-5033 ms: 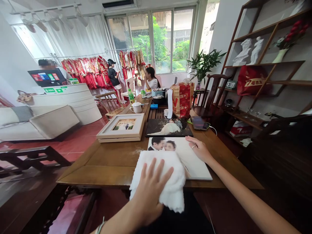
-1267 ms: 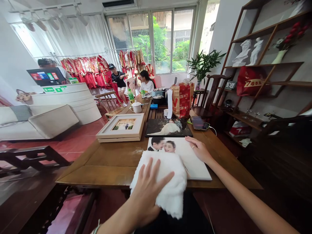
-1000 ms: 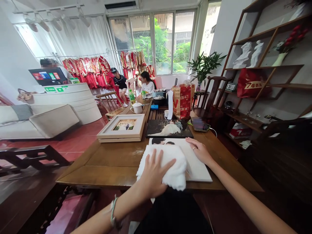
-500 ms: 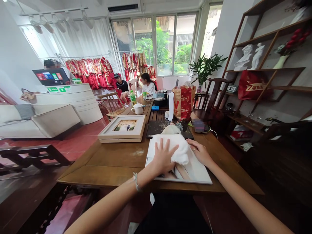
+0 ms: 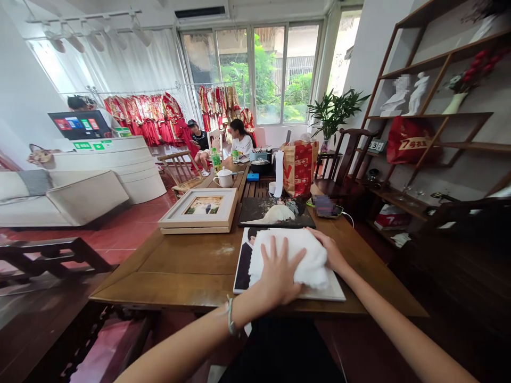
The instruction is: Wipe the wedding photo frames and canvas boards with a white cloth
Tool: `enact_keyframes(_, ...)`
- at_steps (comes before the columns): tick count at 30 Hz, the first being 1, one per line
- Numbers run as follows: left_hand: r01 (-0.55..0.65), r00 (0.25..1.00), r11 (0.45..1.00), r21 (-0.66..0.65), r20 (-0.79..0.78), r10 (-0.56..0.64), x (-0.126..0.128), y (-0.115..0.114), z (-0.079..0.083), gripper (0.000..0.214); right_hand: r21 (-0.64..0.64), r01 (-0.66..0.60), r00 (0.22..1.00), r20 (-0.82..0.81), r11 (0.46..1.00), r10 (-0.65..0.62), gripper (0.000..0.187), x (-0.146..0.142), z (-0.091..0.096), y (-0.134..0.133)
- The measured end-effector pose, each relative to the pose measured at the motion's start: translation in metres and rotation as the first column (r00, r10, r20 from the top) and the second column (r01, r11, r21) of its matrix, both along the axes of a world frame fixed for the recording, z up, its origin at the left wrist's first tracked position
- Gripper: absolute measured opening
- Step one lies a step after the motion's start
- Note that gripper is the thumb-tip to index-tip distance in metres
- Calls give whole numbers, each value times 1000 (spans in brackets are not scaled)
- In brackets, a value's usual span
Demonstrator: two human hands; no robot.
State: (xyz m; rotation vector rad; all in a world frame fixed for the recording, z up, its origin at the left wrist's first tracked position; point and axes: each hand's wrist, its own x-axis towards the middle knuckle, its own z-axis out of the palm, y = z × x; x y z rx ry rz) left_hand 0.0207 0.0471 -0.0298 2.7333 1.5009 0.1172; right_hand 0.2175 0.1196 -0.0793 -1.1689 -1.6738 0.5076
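A photo panel [image 5: 241,266] showing a dark-suited figure lies flat on the wooden table in front of me. Over much of its face is spread a bunched white cloth [image 5: 315,266]. My left hand [image 5: 277,274] presses flat on this cloth, fingers spread. At the panel's upper right corner, my right hand [image 5: 329,251] lies along the edge, its fingers stretched out and touching it beside the cloth. Just behind is a second, dark panel [image 5: 255,207] picturing a white dress.
Pale picture frames [image 5: 197,210] are stacked on the left of the table [image 5: 171,266]. Behind them stands a white teapot [image 5: 224,178]. A phone [image 5: 325,206] with a cable lies right, near a red-and-brown paper bag [image 5: 297,170]. People sit beyond the table.
My left hand and the white cloth have slid right and toward me across the panel, uncovering the dark-suited figure at its left. My right hand stays at the panel's right edge.
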Motion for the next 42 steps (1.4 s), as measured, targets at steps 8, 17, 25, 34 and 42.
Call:
enact_keyframes(8,-202,979,975,92,14,202,15,61,8,68,-13,71,997,26,997,-71,37,-4,0,1)
enact_keyframes(17,-27,999,1000,-1,36,27,22,-37,-7,86,-40,-48,996,-74,998,45,33,6,-4,6)
enact_keyframes(25,164,983,983,-84,99,-156,-12,-75,-10,89,-56,29,999,-12,998,-30,35,0,-3,5)
enact_keyframes(34,7,999,996,-94,-37,-10,-49,-10,25,78,-20,54,998,17,998,-54,35,-3,-3,1)
enact_keyframes(42,-30,999,999,23,14,29,-4,52,13,69,-32,45,999,25,998,-44,38,0,-1,3)
